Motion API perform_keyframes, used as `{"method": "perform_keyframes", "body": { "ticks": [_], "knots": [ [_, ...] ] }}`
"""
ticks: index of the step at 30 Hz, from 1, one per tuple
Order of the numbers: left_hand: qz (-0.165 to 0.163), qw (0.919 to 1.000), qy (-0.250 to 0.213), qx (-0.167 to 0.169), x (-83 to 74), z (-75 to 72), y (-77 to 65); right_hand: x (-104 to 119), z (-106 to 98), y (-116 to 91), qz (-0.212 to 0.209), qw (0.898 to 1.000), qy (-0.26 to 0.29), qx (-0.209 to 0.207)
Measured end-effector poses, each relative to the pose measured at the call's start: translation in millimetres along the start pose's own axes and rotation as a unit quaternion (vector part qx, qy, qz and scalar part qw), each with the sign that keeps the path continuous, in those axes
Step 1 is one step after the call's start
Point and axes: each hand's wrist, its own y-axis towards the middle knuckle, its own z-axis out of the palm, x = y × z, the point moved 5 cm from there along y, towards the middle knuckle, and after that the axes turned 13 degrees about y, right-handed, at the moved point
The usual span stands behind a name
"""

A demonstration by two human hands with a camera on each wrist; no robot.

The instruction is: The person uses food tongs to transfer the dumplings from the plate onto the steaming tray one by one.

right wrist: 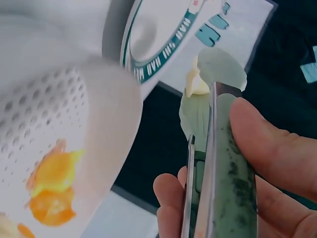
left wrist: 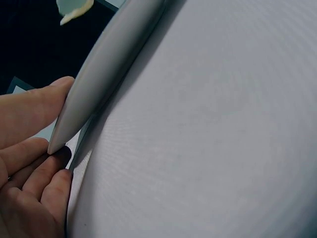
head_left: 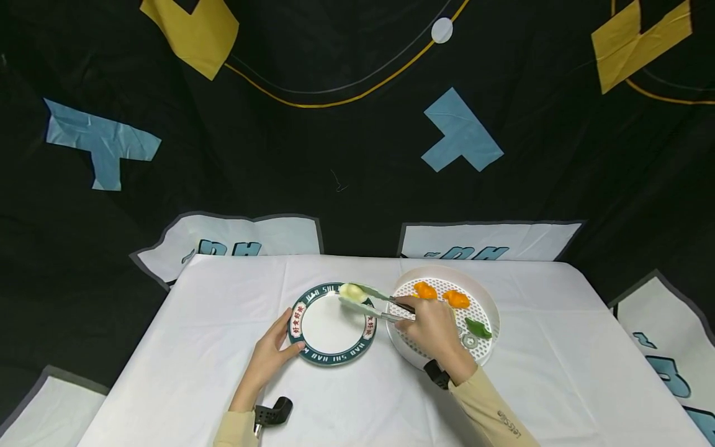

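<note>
My left hand grips the near-left edge of a white plate with a green patterned rim. In the left wrist view, the thumb lies on one face of the plate's edge and the fingers are under the other. My right hand holds tongs with pale green tips and metal arms. Between the tips is a pale yellow food piece, above the plate's upper right part. The tips partly hide this piece in the right wrist view.
Right of the plate stands a round perforated basket. In it lie orange pieces, a green piece and a ring-shaped slice; my right hand covers part of it. A white cloth covers the table, with a dark curtain behind.
</note>
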Motion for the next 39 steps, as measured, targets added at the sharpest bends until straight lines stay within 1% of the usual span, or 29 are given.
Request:
{"method": "perform_keyframes", "body": {
  "ticks": [4,11,17,23,28,39],
  "knots": [
    [0.000,1.0000,0.000,0.000,-0.1,-0.1,-0.2,-5,-14,-7,0.008,1.000,0.007,-0.007],
    [0.006,1.0000,-0.006,-0.004,0.1,0.4,0.2,-17,-35,-22,0.018,0.999,0.008,-0.034],
    [0.004,1.0000,-0.005,-0.002,-0.3,0.6,-0.2,-27,-48,-36,0.047,0.998,0.013,-0.033],
    [0.005,1.0000,-0.003,0.000,-1.5,-0.1,-1.0,-35,-58,-47,0.058,0.997,0.006,-0.040],
    [0.006,1.0000,-0.005,0.000,-1.2,-0.1,-1.0,-41,-64,-56,0.077,0.996,0.001,-0.040],
    [0.007,1.0000,-0.006,0.000,1.0,0.6,0.0,-58,-70,-74,0.110,0.993,-0.022,-0.032]
  ]
}}
